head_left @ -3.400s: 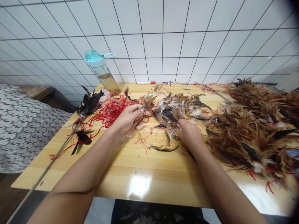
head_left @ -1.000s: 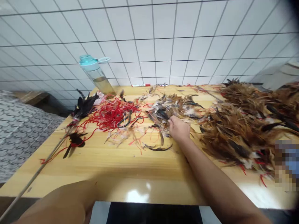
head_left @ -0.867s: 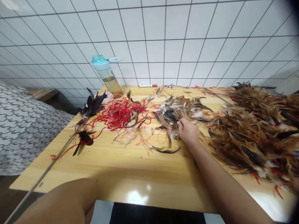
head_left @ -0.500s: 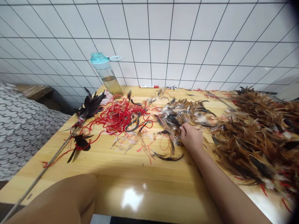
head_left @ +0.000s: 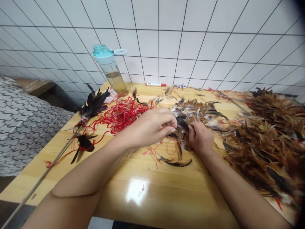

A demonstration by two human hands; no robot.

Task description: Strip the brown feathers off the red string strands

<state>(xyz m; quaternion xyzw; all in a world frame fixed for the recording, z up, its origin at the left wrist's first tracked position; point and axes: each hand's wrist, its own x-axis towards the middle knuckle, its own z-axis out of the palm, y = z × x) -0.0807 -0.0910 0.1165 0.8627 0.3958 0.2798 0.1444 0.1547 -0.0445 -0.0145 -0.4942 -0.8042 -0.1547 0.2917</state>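
My left hand reaches in over the wood table, thumb and fingers drawn together at the edge of a dark feather. Whether it grips that feather is hidden by the fingers. Just to its right, my right hand is closed low on the loose feather pile, with brown and black feathers at its fingertips. A few curved dark feathers lie in front of both hands. Beside my left wrist is a tangle of red string.
A large heap of brown feathers covers the table's right side. At left lies a stick with black feathers tied at its tip. A water bottle and a red-and-white marker are by the tiled wall.
My left hand has swung up from the near edge to the feathers, passing in front of the red string. My right hand stays at the pile, and the view has shifted slightly.
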